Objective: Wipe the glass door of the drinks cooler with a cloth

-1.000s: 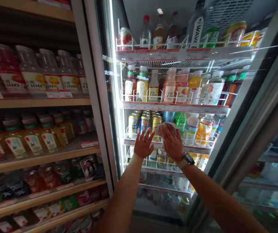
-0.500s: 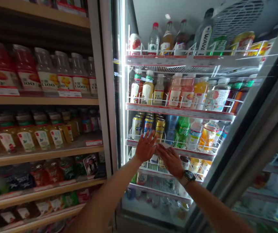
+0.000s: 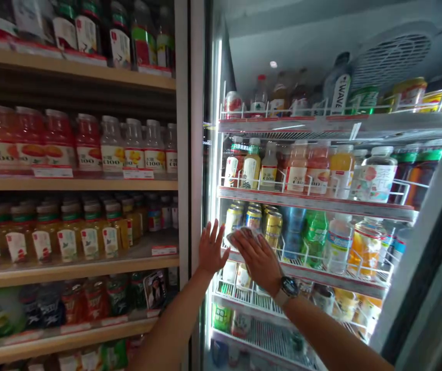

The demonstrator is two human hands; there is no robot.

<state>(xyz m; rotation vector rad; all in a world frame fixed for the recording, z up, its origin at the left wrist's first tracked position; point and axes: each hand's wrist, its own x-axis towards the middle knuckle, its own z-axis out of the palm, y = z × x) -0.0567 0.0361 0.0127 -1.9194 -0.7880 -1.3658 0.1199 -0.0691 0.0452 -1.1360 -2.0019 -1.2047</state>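
My right hand (image 3: 260, 264) lies nearly flat over a pale wiping cloth (image 3: 230, 238), whose edges show past the fingertips. It appears to press the cloth against the clear glass front of a lit drinks cooler, before a shelf of cans. A dark watch (image 3: 289, 286) is on that wrist. Just left of it, my left hand (image 3: 211, 251) is raised with fingers spread and holds nothing. It is nearest the cooler's left edge; whether its palm touches the glass I cannot tell. Behind the hands stand a gold can (image 3: 273, 230) and a green bottle (image 3: 315, 239).
Wooden shelves (image 3: 89, 184) with rows of bottled drinks fill the left side. A grey upright (image 3: 190, 129) separates them from the cooler. Wire-fronted cooler shelves (image 3: 321, 203) hold more bottles and cans. A dark slanted door frame (image 3: 429, 257) runs along the right.
My hands have moved apart: the left went left toward the cooler's edge, the right stays on the cloth, now more visible. The view has shifted left and upward.
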